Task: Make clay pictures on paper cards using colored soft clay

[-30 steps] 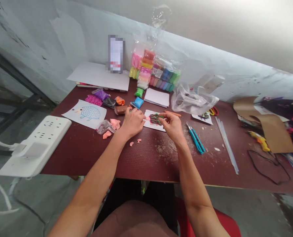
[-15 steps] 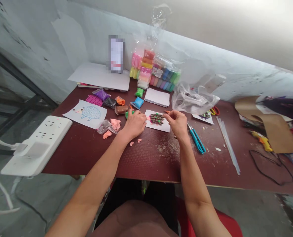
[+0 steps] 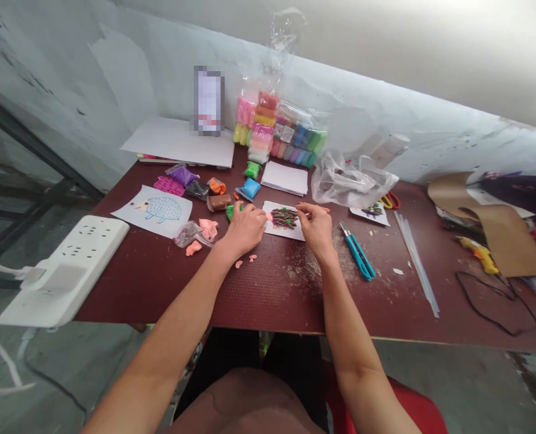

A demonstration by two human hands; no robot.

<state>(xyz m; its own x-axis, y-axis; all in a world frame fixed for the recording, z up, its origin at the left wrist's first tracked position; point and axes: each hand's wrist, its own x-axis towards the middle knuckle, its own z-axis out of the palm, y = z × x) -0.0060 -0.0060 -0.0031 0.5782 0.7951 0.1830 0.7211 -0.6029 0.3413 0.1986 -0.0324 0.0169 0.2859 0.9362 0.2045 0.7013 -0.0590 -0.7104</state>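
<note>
While at card edges (image 3: 282, 236), both hands (image 3: 246, 229) (image 3: 317, 228)

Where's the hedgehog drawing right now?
In the head view, the hedgehog drawing lies on the left of the maroon table, between the white power strip and the person's left hand.

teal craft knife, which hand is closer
The right hand is nearer, sitting just left of the teal craft knife without touching it. The left hand is farther away, on the far side of the white card from the knife.
</note>
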